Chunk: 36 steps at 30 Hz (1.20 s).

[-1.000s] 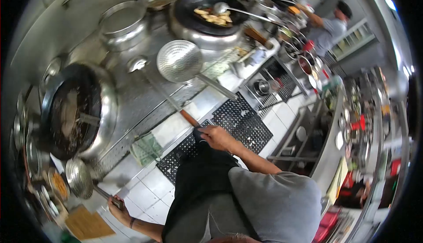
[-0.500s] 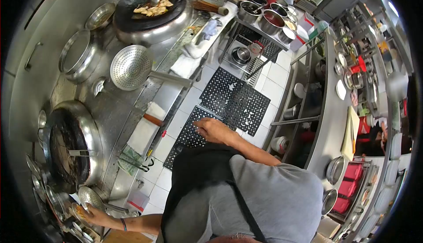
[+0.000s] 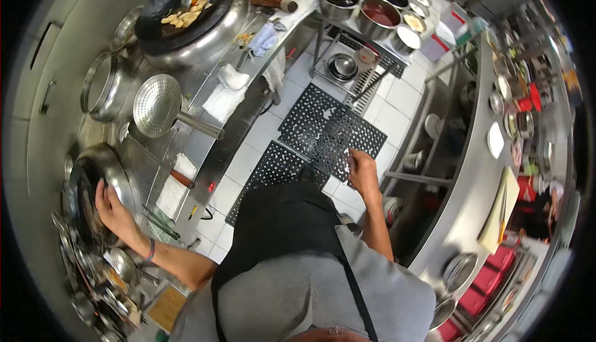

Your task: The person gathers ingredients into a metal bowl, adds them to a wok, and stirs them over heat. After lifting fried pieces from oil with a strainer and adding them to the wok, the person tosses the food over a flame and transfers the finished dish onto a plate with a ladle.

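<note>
Left hand (image 3: 115, 211) over the wok (image 3: 82, 202) at the steel desk's (image 3: 146, 177) left.
Its grip is apart; the right hand (image 3: 364, 171) is curled above the floor mat (image 3: 307, 125), its grip hard to tell.

I see smooth, shiny perforated metal on the strainer (image 3: 156, 106) and wood on the ladle handle (image 3: 181, 179). The lower wok (image 3: 85, 208) looks like dark, dull metal inside a glossy metal ring (image 3: 119, 163). The towel (image 3: 225, 103) is matt white cloth, the apron (image 3: 282, 208) matt black cloth, the right-hand table (image 3: 448, 215) smooth metal.
</note>
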Motion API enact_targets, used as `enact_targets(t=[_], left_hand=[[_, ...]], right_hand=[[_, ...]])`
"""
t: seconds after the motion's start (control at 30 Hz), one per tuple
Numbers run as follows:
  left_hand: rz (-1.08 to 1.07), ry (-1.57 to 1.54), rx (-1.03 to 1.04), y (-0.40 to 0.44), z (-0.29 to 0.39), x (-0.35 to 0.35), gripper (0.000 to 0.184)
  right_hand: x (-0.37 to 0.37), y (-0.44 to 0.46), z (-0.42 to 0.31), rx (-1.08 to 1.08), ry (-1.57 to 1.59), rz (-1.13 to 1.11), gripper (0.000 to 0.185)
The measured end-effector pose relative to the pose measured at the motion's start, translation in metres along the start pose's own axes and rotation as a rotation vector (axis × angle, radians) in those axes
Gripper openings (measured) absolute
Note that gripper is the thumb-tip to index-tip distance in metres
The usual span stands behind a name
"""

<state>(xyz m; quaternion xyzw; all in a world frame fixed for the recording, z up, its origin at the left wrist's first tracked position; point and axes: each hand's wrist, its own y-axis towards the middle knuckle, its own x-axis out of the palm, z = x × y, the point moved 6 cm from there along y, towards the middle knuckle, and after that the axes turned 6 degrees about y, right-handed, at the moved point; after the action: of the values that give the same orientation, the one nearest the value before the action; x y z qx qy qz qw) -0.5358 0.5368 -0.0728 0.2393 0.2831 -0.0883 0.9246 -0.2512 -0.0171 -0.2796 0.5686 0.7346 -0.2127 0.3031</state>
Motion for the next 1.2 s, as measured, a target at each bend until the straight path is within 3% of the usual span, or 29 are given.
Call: enact_targets(t=[0.23,0.47,0.5,0.6,0.63,0.67,0.73,0.8,0.87,0.93,0.97,1.0,1.2], left_hand=[[-0.004,0.022,0.074,0.007,0.035,0.042,0.026],[0.005,-0.032,0.002,0.039,0.019,0.135,0.022],[-0.002,-0.031,-0.020,0.040,0.018,0.145,0.021],[-0.185,-0.362,-0.321,0.041,0.035,0.194,0.020],[-0.272,-0.362,-0.324,0.042,0.049,0.207,0.019],[-0.366,-0.361,-0.328,0.039,0.060,0.221,0.018],[-0.484,-0.385,-0.061,0.032,0.076,0.256,0.017],[-0.737,-0.378,-0.106,0.016,0.098,0.280,0.017],[-0.952,-0.413,0.004,0.007,0.130,0.293,0.019],[-1.128,-0.441,-0.073,-0.012,0.138,0.316,0.023],[-1.156,-0.397,-0.101,-0.016,0.144,0.324,0.024],[-1.185,-0.352,-0.131,-0.020,0.147,0.331,0.026],[-0.937,-0.103,-0.093,-0.057,0.125,0.378,0.029]], right_hand=[[-0.008,0.095,-0.001,0.025,0.121,0.155,0.024],[0.038,0.202,-0.102,-0.245,0.188,0.007,0.024],[0.050,0.217,-0.107,-0.177,0.320,-0.050,0.024],[0.049,0.261,-0.178,-0.232,0.199,-0.149,0.022],[0.054,0.282,-0.179,-0.383,0.199,-0.094,0.021],[0.051,0.299,-0.194,-0.387,0.193,-0.108,0.022],[0.044,0.339,-0.221,-0.526,0.120,-0.096,0.024],[0.037,0.377,-0.248,-0.571,0.108,-0.060,0.024],[0.031,0.413,-0.275,-0.546,0.027,-0.058,0.025],[0.030,0.453,-0.299,-0.800,-0.073,0.050,0.025],[0.035,0.485,-0.296,-0.732,-0.111,0.000,0.026],[0.039,0.506,-0.303,-0.865,-0.091,0.032,0.031],[0.110,0.623,-0.289,-0.994,-0.334,-0.355,0.058]])
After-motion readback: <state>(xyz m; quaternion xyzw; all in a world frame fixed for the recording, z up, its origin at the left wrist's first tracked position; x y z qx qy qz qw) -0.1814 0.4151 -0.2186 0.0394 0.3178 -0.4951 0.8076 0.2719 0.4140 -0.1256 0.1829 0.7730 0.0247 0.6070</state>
